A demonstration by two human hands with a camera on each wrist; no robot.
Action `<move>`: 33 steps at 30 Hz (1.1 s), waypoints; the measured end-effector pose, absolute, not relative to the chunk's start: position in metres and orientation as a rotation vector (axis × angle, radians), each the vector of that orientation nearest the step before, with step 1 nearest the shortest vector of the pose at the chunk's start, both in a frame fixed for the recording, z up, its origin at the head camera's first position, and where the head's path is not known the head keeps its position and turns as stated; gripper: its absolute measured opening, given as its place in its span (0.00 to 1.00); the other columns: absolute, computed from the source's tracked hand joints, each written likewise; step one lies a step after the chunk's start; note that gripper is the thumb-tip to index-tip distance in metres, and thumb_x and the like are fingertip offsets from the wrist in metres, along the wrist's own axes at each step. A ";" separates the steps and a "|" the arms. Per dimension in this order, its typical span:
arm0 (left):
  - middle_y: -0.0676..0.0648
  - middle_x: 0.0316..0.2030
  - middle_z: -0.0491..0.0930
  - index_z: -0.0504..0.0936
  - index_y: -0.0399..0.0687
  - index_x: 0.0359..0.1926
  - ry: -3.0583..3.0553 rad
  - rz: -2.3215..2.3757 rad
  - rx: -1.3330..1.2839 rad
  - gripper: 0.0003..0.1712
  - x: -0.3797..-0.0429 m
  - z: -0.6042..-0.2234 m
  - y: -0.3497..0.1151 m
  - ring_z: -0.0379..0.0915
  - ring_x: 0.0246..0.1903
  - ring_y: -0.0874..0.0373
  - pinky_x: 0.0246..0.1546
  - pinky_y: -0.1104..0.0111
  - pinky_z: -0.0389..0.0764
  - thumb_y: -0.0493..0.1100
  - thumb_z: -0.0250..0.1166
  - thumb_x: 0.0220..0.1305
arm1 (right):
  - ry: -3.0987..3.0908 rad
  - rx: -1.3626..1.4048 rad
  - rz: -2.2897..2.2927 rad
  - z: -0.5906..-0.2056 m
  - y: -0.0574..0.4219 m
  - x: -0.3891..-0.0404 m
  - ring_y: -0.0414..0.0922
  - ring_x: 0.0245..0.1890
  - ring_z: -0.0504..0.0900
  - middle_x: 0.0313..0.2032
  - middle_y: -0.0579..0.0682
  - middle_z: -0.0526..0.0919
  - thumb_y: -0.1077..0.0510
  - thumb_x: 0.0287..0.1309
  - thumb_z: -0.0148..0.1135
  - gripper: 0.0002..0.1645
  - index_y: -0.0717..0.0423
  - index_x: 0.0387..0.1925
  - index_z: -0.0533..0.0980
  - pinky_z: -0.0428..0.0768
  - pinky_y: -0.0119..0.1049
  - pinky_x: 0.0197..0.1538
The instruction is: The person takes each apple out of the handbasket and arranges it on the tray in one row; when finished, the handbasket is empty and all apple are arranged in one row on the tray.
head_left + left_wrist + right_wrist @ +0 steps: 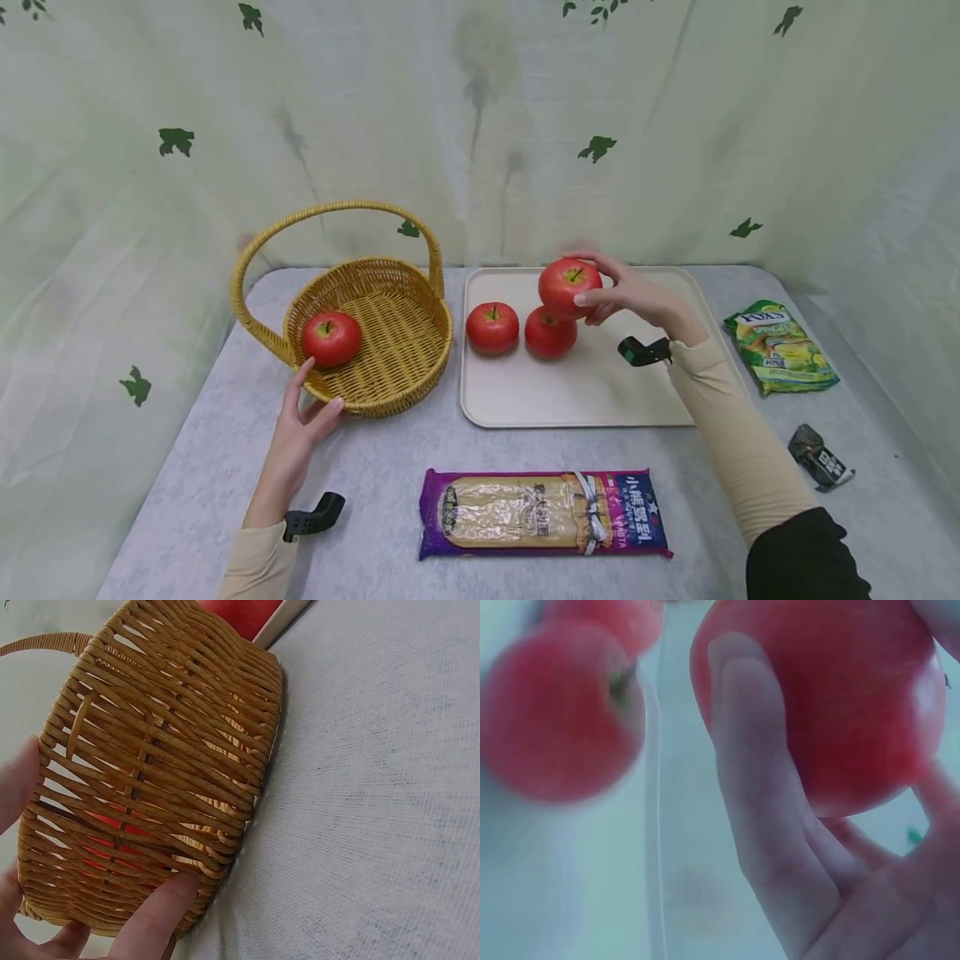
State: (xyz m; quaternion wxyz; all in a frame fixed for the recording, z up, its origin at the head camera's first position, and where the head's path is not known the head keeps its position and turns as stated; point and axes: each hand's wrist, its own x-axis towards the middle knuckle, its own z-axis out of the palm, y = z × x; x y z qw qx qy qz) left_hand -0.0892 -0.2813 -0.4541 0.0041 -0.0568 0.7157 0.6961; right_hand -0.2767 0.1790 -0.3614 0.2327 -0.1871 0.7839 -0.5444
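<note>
A red apple (566, 287) is in my right hand (633, 296), its fingers and thumb gripping the sides; the right wrist view shows it close up. It is over the tray (585, 400), overlapping a second apple (551, 335), with a third apple (492, 327) to the left. On the left, a woven basket (397, 400) with a tall arched handle bears one apple (331, 339) at its left side. My left hand (296, 437) holds this basket at the near left, fingertips at the rim and against the woven wall (150, 757).
In front of the tray lies a long pack of pasta (525, 514). To the tray's right are a green and yellow snack bag (782, 347) and a small black packet (820, 458). A pale curtain (480, 125) with leaf prints hangs behind the table.
</note>
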 end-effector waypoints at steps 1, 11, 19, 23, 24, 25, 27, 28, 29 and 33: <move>0.43 0.73 0.31 0.43 0.64 0.75 2.245 2.181 -0.176 0.43 -0.089 -0.454 -0.281 0.43 0.69 0.37 0.47 0.80 0.72 0.39 0.57 0.70 | 2.170 -0.491 -1.502 -0.362 0.186 -0.276 0.59 0.33 0.82 0.58 0.57 0.66 0.55 0.57 0.64 0.40 0.44 0.69 0.58 0.82 0.48 0.39; 0.44 0.74 0.29 0.42 0.65 0.75 2.248 2.163 -0.182 0.44 -0.089 -0.453 -0.281 0.43 0.69 0.37 0.46 0.80 0.72 0.38 0.57 0.70 | 2.301 -0.329 -1.502 -0.384 0.238 -0.266 0.55 0.33 0.83 0.59 0.62 0.65 0.51 0.57 0.66 0.45 0.47 0.71 0.54 0.83 0.44 0.38; 0.43 0.74 0.31 0.43 0.65 0.75 2.250 2.166 -0.189 0.44 -0.089 -0.453 -0.280 0.44 0.69 0.37 0.46 0.81 0.72 0.40 0.58 0.69 | 2.358 -0.285 -1.406 -0.418 0.252 -0.260 0.57 0.40 0.79 0.61 0.61 0.63 0.48 0.56 0.67 0.47 0.46 0.71 0.54 0.83 0.44 0.38; 0.44 0.74 0.31 0.43 0.65 0.75 2.247 2.172 -0.190 0.44 -0.089 -0.453 -0.280 0.44 0.69 0.38 0.46 0.81 0.72 0.39 0.58 0.69 | 2.375 -0.298 -1.336 -0.426 0.249 -0.256 0.57 0.48 0.73 0.63 0.60 0.61 0.48 0.54 0.69 0.48 0.46 0.71 0.55 0.82 0.43 0.39; 0.45 0.74 0.30 0.42 0.65 0.75 2.246 2.174 -0.189 0.44 -0.089 -0.453 -0.280 0.44 0.69 0.38 0.46 0.81 0.73 0.39 0.58 0.69 | 2.372 -0.299 -1.326 -0.428 0.248 -0.255 0.57 0.50 0.71 0.64 0.60 0.60 0.49 0.54 0.69 0.48 0.47 0.71 0.55 0.82 0.43 0.40; 0.45 0.74 0.30 0.42 0.64 0.75 2.247 2.173 -0.186 0.44 -0.089 -0.453 -0.280 0.44 0.69 0.38 0.46 0.80 0.73 0.38 0.57 0.69 | 2.368 -0.295 -1.321 -0.429 0.247 -0.254 0.57 0.51 0.70 0.64 0.60 0.60 0.49 0.54 0.69 0.48 0.47 0.71 0.54 0.82 0.43 0.40; 0.46 0.74 0.30 0.42 0.64 0.75 2.244 2.175 -0.186 0.44 -0.089 -0.453 -0.279 0.44 0.69 0.39 0.46 0.80 0.73 0.38 0.57 0.69 | 2.359 -0.286 -1.315 -0.431 0.246 -0.254 0.58 0.51 0.70 0.64 0.60 0.60 0.50 0.54 0.69 0.48 0.46 0.72 0.54 0.82 0.44 0.40; 0.47 0.74 0.30 0.42 0.64 0.75 2.244 2.174 -0.187 0.44 -0.089 -0.453 -0.279 0.45 0.69 0.39 0.46 0.80 0.73 0.38 0.57 0.70 | 2.353 -0.282 -1.319 -0.432 0.246 -0.254 0.59 0.50 0.71 0.64 0.60 0.60 0.50 0.54 0.69 0.48 0.46 0.71 0.54 0.82 0.44 0.40; 0.47 0.74 0.29 0.42 0.64 0.75 2.244 2.175 -0.185 0.44 -0.089 -0.453 -0.279 0.44 0.69 0.38 0.46 0.80 0.73 0.38 0.57 0.70 | 2.349 -0.283 -1.322 -0.433 0.245 -0.254 0.59 0.50 0.71 0.64 0.61 0.59 0.51 0.55 0.69 0.47 0.46 0.71 0.54 0.82 0.44 0.40; 0.47 0.74 0.29 0.42 0.64 0.75 2.243 2.180 -0.187 0.44 -0.089 -0.453 -0.280 0.44 0.69 0.38 0.46 0.80 0.73 0.37 0.57 0.69 | 2.314 -0.283 -1.342 -0.435 0.246 -0.257 0.59 0.48 0.73 0.64 0.61 0.58 0.52 0.57 0.67 0.47 0.45 0.72 0.53 0.82 0.44 0.41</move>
